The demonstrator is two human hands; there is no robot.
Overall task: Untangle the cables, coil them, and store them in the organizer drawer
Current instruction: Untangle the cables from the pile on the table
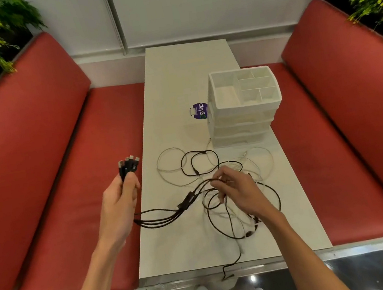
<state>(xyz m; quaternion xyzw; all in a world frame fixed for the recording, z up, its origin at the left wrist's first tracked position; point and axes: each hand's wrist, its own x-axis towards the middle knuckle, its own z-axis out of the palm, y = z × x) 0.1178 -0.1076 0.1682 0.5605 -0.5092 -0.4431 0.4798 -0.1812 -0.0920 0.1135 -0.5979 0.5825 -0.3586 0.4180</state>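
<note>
The left hand [120, 205] is curled around a bundle of black connector ends [128, 167] and holds them up just past the left edge of the white tabletop [174, 72], the plugs fanning upward and away from the person. Thin black leads run from below that hand rightward across the tabletop to the splitter block of a black multi-head cable [186, 201], whose long axis slants up to the right toward the right hand [237, 192]. That hand hovers over the tangle with its fingers curled and pinches a strand of the black cable between thumb and fingertips. Beneath and around it lie overlapping black loops mixed with white cables [171, 149], all in the near half of the tabletop. One black tail [229, 270] hangs over the near edge. A second black loop [199, 152] lies just beyond the right hand. Farther back, on the right side, stands a white organizer [247, 108] with a divided tray on top and stacked drawers below, their fronts facing the person and closed. A round purple sticker [199, 111] reading "ClayG", its lettering turned sideways, sits on the tabletop at the organizer's left. Red cushioned benches [50, 153] flank both sides.
</note>
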